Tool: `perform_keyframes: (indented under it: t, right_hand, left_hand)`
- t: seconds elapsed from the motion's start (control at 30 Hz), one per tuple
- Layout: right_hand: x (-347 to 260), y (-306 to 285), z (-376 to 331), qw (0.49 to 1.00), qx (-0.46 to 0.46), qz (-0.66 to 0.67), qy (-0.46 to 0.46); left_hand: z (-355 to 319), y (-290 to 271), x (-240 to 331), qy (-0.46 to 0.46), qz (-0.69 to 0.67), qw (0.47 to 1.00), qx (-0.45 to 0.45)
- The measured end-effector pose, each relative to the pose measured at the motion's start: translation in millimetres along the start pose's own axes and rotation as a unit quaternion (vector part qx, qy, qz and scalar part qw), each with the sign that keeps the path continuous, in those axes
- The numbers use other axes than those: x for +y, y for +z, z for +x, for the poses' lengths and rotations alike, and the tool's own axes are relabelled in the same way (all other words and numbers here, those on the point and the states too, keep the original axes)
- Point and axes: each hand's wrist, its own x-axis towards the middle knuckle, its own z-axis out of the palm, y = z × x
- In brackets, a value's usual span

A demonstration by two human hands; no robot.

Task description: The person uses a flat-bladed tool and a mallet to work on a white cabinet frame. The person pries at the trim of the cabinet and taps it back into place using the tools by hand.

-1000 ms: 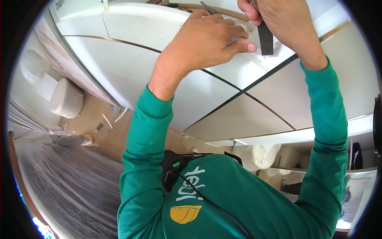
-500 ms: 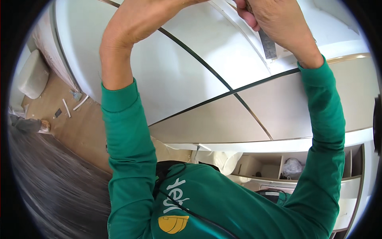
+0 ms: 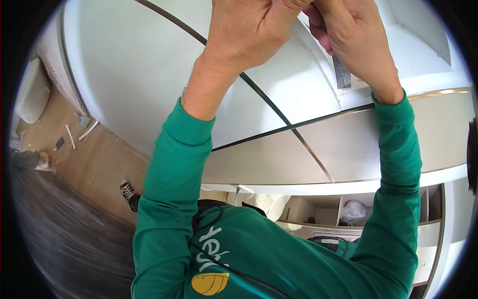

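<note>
My right hand (image 3: 356,42) is at the top, its fingers curled around a flat dark-grey metal bar (image 3: 342,74). The squared lower end of the bar shows beneath the fingers, next to a white frame edge; its upper part is hidden in my grip. My left hand (image 3: 249,32) meets the right one at the top edge of the view. Its fingers look bent and closed, but their tips are cut off or covered, so what they may hold is hidden. Behind both hands are glossy white panels (image 3: 174,84) with dark strips (image 3: 266,97) between them.
Beige panels (image 3: 348,139) lie below the white ones. Under them is an open compartment (image 3: 326,207) with a clear plastic bag (image 3: 353,212). On the brown floor (image 3: 102,164) at left are white offcuts (image 3: 70,137), a shoe (image 3: 128,188) and a pale rounded object (image 3: 34,92).
My left hand has moved right and slightly down, against my right hand. The bar has shifted a little down in view, still in the right hand. A shoe has come into sight.
</note>
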Motion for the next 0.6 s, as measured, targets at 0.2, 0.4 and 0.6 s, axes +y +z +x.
perform_keyframes:
  t: [0.2,0.4,0.6]
  right_hand:
    - [-36,18,11,0.99,0.03,-0.02,0.136]
    - [-10,2,-4,0.999,-0.021,0.04,-0.002]
    - [9,1,3,0.994,0.006,-0.081,-0.073]
  left_hand:
    - [-3,7,-12,-0.002,-0.036,0.998,0.057]
    - [-1,2,-13,0.015,-0.004,0.999,0.036]
    - [10,29,-4,0.048,0.114,0.978,0.168]
